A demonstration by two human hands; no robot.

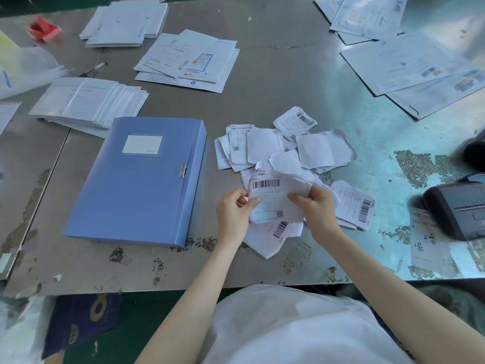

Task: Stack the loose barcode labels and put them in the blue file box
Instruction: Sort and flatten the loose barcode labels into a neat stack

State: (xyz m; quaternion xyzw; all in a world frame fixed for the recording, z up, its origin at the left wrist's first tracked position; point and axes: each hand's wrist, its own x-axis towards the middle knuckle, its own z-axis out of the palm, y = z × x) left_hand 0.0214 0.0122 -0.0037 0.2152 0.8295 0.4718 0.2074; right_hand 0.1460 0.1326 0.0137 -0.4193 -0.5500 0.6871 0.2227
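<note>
A blue file box (136, 185) lies closed and flat on the metal table, its clasp facing right. To its right, several loose white barcode labels (325, 149) lie scattered in a messy pile. Both hands hold a small bunch of barcode labels (273, 198) just above the table, in front of the pile. My left hand (233, 214) pinches the bunch's left edge. My right hand (319, 208) grips its right edge. More labels (355, 203) lie right of my right hand, and others (273, 235) lie beneath the held bunch.
Stacks of white envelopes (89, 103) and printed mailers (189, 61) lie behind the box. Large mailers (414, 64) cover the far right. A black label printer (456, 208) sits at the right edge beside a handwritten slip (427, 245). A red object (43, 30) sits far left.
</note>
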